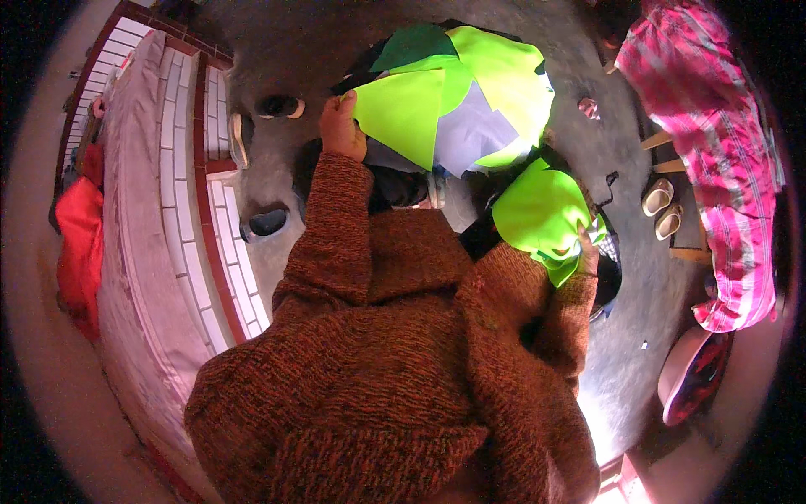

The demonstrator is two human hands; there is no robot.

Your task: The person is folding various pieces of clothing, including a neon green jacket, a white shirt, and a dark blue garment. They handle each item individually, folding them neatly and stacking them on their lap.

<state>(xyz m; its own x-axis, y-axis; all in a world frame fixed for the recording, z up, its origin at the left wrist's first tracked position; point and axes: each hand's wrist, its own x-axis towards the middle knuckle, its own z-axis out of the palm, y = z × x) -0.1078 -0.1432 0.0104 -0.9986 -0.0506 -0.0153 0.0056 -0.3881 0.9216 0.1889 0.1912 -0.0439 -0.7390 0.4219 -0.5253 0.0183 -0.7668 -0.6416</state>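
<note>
From my remote station I see the left hand (pixel 340 126) closed on the near edge of a lime-green cloth (pixel 453 101), stretched out ahead of it with a pale lilac panel and a dark green patch showing. The right hand (pixel 588 248) is bunched around a second wad of the same green fabric (pixel 541 214), gathered close to the body. By my reading, the cloth is mid-spread or mid-fold; the next move would call for both grips to hold while the slack between them is drawn even. The right hand's fingers are largely buried in fabric, so how tightly they close I cannot tell. The brown knitted sleeves (pixel 336 227) block whatever lies under the cloth. Beyond the right hand a pink checked cloth (pixel 714 151) hangs, and pale slippers (pixel 659 206) rest on the concrete floor (pixel 621 353).
</note>
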